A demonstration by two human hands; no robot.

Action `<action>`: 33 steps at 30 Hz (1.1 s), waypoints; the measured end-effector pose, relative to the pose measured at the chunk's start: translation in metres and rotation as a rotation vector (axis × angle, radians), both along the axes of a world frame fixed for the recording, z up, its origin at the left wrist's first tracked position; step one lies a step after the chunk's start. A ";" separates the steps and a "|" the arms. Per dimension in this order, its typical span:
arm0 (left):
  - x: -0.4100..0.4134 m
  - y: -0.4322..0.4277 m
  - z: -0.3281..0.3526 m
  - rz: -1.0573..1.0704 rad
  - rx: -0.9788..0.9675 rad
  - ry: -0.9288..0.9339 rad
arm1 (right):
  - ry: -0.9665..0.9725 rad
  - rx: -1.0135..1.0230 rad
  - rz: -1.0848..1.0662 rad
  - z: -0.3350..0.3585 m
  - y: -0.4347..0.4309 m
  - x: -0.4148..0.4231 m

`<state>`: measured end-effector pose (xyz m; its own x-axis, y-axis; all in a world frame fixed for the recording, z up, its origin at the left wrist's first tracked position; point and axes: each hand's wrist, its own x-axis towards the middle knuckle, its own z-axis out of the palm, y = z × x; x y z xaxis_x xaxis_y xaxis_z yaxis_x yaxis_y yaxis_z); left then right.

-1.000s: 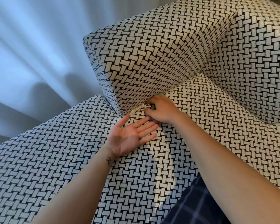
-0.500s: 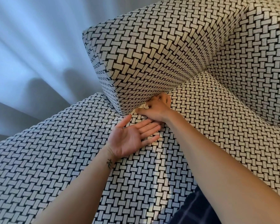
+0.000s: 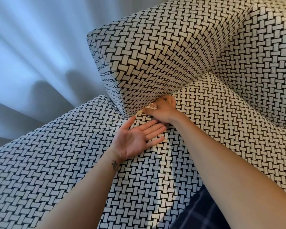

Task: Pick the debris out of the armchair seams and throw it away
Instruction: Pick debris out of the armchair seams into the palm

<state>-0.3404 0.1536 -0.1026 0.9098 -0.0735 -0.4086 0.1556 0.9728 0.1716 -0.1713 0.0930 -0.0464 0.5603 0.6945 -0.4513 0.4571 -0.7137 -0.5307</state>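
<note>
From the head cam: the right hand [image 3: 162,111] is dug in where the armrest [image 3: 155,63] meets the seat cushion [image 3: 73,162], fingers curled around pale crumpled debris [image 3: 149,106] right at that seam. The left hand [image 3: 135,141] lies just nearer on the cushion, palm up, fingers straight, holding nothing. A pale curtain [image 3: 31,47] hangs far left.

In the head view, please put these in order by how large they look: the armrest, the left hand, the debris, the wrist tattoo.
1. armrest
2. left hand
3. debris and tattoo: both are small and look alike. The right hand hides part of the debris, so I do not rank them.
</note>
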 end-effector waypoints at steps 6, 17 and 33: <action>-0.001 0.000 0.002 0.013 -0.023 -0.004 | 0.030 0.065 0.061 0.000 -0.013 0.002; 0.000 -0.002 0.007 0.016 0.023 0.026 | -0.040 0.121 0.249 0.015 -0.046 -0.025; -0.010 -0.006 0.018 0.101 -0.035 0.074 | 0.227 0.364 -0.030 0.026 -0.047 -0.039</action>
<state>-0.3501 0.1480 -0.0849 0.8808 0.0018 -0.4734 0.0673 0.9894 0.1290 -0.2107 0.0458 -0.0205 0.4978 0.8158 -0.2944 0.2815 -0.4730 -0.8349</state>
